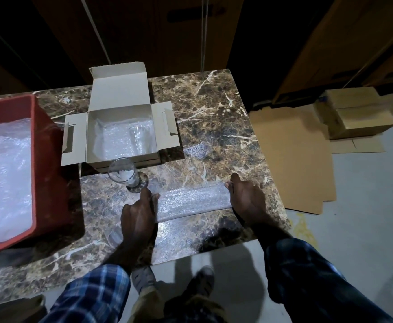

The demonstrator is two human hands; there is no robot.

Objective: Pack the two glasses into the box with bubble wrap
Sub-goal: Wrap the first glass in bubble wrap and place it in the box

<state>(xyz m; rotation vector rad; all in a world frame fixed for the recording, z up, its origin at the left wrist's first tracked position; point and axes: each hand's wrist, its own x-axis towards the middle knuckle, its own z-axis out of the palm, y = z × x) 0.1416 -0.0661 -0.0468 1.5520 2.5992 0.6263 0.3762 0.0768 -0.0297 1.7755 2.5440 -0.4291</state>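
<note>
A brown marble table (214, 108) carries an open white cardboard box (121, 134) at its far left part, with its lid flap standing up at the far side and its side flaps spread out. Inside the box, a glass (139, 139) lies on a lining of bubble wrap, toward the right side of the box. A second glass (124, 174) stands upright on the table just near the box's near edge, with something white showing in it.

A sheet of bubble wrap (191, 199) lies flat on the table in front of the person, with a rolled or folded band of it running left to right between the two hands. The left hand (139, 215) holds the left end of this band, its fingers curled around the edge and its fingertips close to the foot of the standing glass. The right hand (246, 199) grips the right end, thumb on the far side and fingers curled over the wrap.

At the left edge of the table sits a red crate (46, 159) filled with more bubble wrap. On the floor to the right lie flat sheets of cardboard (293, 155), with closed cartons (358, 113) beyond them. Both sleeves are blue plaid.
</note>
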